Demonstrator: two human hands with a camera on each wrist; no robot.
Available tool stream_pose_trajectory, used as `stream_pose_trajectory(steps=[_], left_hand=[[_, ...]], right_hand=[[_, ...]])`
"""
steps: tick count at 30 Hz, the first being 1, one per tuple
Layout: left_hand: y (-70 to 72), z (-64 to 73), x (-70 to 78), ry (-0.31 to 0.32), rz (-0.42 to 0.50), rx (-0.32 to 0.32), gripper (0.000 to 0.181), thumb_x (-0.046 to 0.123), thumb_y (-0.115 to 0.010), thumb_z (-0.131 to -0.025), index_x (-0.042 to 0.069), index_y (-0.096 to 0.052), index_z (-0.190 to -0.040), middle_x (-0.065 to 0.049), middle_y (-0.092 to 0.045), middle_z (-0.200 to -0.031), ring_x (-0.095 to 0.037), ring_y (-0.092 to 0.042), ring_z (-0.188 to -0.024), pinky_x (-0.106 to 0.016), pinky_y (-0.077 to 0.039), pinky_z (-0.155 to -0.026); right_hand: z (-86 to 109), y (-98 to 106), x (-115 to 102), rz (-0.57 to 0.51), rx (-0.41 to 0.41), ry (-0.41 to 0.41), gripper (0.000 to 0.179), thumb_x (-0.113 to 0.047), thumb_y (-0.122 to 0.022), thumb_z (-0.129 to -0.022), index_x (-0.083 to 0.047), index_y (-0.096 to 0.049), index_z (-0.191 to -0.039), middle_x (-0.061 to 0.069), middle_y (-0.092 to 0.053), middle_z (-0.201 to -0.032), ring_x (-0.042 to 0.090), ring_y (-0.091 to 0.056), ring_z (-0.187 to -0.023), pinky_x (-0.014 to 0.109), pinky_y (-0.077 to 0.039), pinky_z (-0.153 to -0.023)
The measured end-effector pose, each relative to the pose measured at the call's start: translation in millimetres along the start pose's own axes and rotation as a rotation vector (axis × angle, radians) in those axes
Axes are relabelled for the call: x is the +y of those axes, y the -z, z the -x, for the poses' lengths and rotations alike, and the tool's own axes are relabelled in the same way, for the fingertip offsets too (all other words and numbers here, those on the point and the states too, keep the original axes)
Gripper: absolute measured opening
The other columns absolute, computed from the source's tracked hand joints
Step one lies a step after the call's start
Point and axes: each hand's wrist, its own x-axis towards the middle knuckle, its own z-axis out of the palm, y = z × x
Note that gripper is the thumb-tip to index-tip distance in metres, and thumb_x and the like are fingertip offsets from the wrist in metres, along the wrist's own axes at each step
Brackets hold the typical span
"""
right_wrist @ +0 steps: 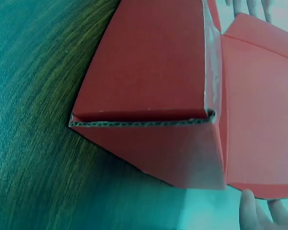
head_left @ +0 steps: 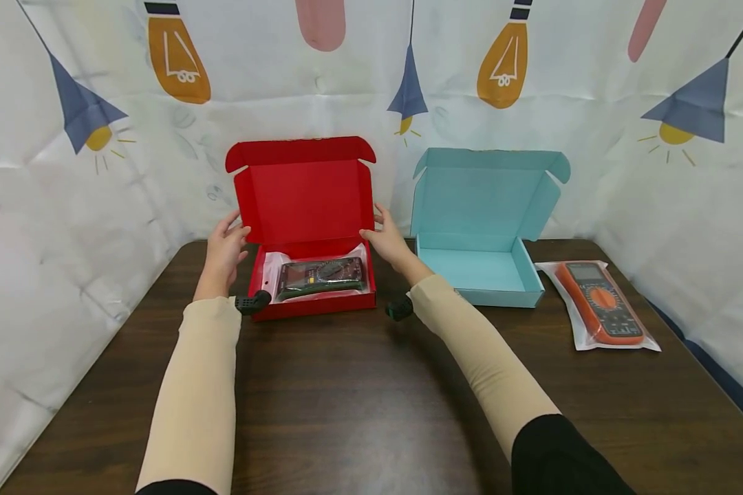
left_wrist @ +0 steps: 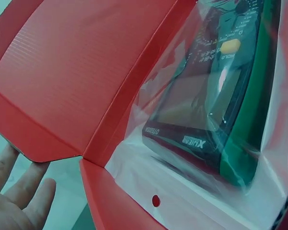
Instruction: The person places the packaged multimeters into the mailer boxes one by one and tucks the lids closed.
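L hand (head_left: 223, 251) is at the left edge of the red box's (head_left: 312, 313) raised lid (head_left: 312, 199); fingers fairly straight & spread, tips at the side flap (left_wrist: 26, 127) edge per L wrist view. R hand (head_left: 389, 240) is at the lid's right edge, thumb & fingers extended, not curled; can't tell how firmly either hand presses.

Blk meter (head_left: 322, 276) lies in the red box, inside a plastic bag (head_left: 274, 271) w/ a small punched hole. L wrist cam shows its green side, screen & a yellow btn marked HOLD. R wrist cam mostly gets the box's outer walls, w/ the corrugated edge at a corner.

Blue box (head_left: 498, 298) sits just right of the red one, lid up too. Orange meter (head_left: 602, 297), in its own clear pkg (head_left: 585, 340), lies farther right, near the table's (head_left: 322, 399) right edge. Table is dk brown wood-look. Both arms wear beige sleeves (head_left: 207, 385), blk above, w/ a small blk cam at each wrist. White cloth (head_left: 254, 69) w/ printed bulbs & lamps hangs behind.
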Motion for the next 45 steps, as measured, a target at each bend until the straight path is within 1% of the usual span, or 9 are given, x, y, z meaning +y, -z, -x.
stream_pose_trajectory(steps=[7,9,12,20,28,32,36,41,45], left_hand=[[-2.2,-1.0,-6.8,-0.070,-0.151,0.092,0.054,0.024,-0.045,-0.110,0.009,-0.034,-0.161,-0.018,-0.041,-0.159,-0.033,-0.045,-0.141,-0.045,-0.043,-0.108],[-2.3,-0.2,-8.2,-0.071,-0.191,0.118,0.052,0.026,-0.046,-0.110,0.007,-0.039,-0.158,-0.018,-0.046,-0.155,-0.034,-0.049,-0.136,-0.041,-0.046,-0.103],[-2.6,1.0,-9.0,-0.056,-0.222,0.122,0.052,0.029,-0.046,-0.110,0.007,-0.041,-0.157,-0.018,-0.048,-0.154,-0.034,-0.051,-0.134,-0.039,-0.047,-0.105],[-6.0,1.1,-7.4,-0.063,-0.283,0.039,0.056,0.035,-0.042,-0.111,0.011,-0.034,-0.160,-0.018,-0.043,-0.157,-0.034,-0.045,-0.139,-0.049,-0.043,-0.111],[-10.8,0.9,-5.9,-0.074,-0.251,-0.004,0.056,0.034,-0.040,-0.111,0.010,-0.031,-0.161,-0.020,-0.042,-0.157,-0.037,-0.044,-0.139,-0.052,-0.041,-0.111],[-12.7,0.8,-4.9,-0.083,-0.250,-0.012,0.055,0.033,-0.040,-0.111,0.008,-0.035,-0.160,-0.023,-0.044,-0.155,-0.038,-0.044,-0.137,-0.053,-0.041,-0.112],[-11.8,-0.5,-5.9,-0.076,-0.234,-0.010,0.053,0.033,-0.040,-0.111,0.005,-0.041,-0.156,-0.023,-0.049,-0.146,-0.033,-0.047,-0.128,-0.052,-0.041,-0.111],[-9.6,-2.3,-7.5,-0.068,-0.232,-0.028,0.052,0.033,-0.041,-0.111,0.001,-0.046,-0.151,-0.018,-0.050,-0.120,-0.020,-0.048,-0.106,-0.052,-0.042,-0.110],[-8.5,-1.6,-8.8,-0.065,-0.228,-0.053,0.053,0.033,-0.042,-0.111,0.002,-0.042,-0.155,-0.020,-0.049,-0.127,-0.018,-0.047,-0.105,-0.052,-0.041,-0.111]], right_hand=[[-1.9,-4,1,0.292,0.173,0.094,0.048,-0.009,-0.061,-0.104,-0.005,-0.050,-0.150,0.019,-0.065,-0.127,0.031,-0.067,-0.107,0.038,-0.057,-0.090],[-2.0,-4,1,0.334,0.207,0.107,0.040,-0.011,-0.061,-0.104,-0.003,-0.058,-0.143,0.018,-0.069,-0.121,0.030,-0.069,-0.101,0.038,-0.058,-0.085],[-2.2,-2,1,0.374,0.245,0.107,0.033,-0.013,-0.060,-0.105,-0.002,-0.065,-0.135,0.017,-0.072,-0.115,0.029,-0.070,-0.096,0.038,-0.058,-0.080],[-0.3,-1,3,0.369,0.274,0.112,0.029,-0.015,-0.063,-0.104,-0.002,-0.070,-0.129,0.015,-0.074,-0.109,0.026,-0.070,-0.088,0.034,-0.057,-0.072],[5.4,4,6,0.296,0.289,0.112,0.028,-0.014,-0.067,-0.101,-0.003,-0.072,-0.126,0.015,-0.076,-0.103,0.027,-0.070,-0.073,0.029,-0.055,-0.061],[7.9,5,8,0.271,0.288,0.113,0.028,-0.013,-0.068,-0.101,-0.003,-0.072,-0.127,0.016,-0.076,-0.104,0.032,-0.072,-0.073,0.029,-0.056,-0.061],[10.8,4,8,0.258,0.295,0.127,0.028,-0.012,-0.069,-0.100,-0.002,-0.072,-0.126,0.017,-0.076,-0.103,0.035,-0.072,-0.073,0.031,-0.057,-0.061],[15.3,-2,10,0.273,0.323,0.126,0.029,-0.014,-0.069,-0.100,-0.004,-0.072,-0.127,0.014,-0.076,-0.104,0.027,-0.070,-0.074,0.030,-0.058,-0.063],[16.9,-6,13,0.317,0.350,0.145,0.028,-0.016,-0.068,-0.101,-0.006,-0.072,-0.127,0.013,-0.076,-0.108,0.023,-0.071,-0.081,0.030,-0.058,-0.066]])
